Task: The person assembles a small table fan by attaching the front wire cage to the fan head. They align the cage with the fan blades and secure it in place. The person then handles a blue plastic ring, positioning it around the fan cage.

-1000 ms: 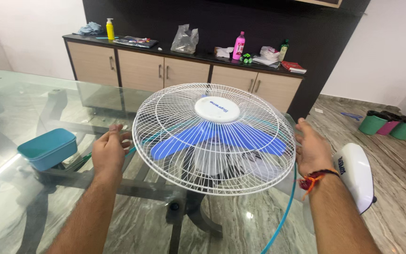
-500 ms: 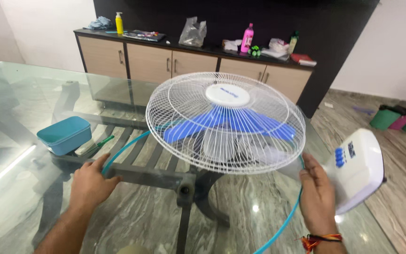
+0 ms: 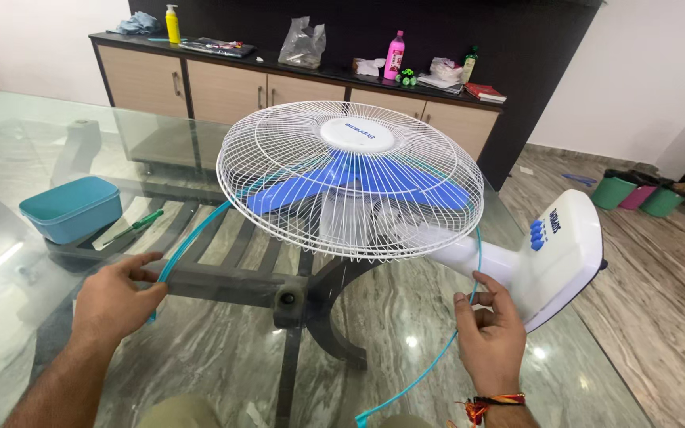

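A lived-in home, most likely its dining or living room: a glass-topped table (image 3: 33, 143) on a dark metal frame stands over a polished, marble-patterned floor (image 3: 660, 317). Along the far wall runs a low sideboard (image 3: 279, 91) with beige cabinet doors and a dark top, cluttered with household odds and ends, among them a yellow pump bottle (image 3: 172, 24), a pink bottle (image 3: 395, 55), a crumpled plastic bag (image 3: 303, 43) and a red book (image 3: 485, 93). Small green and pink buckets (image 3: 640, 194) sit on the floor by the white wall at right.
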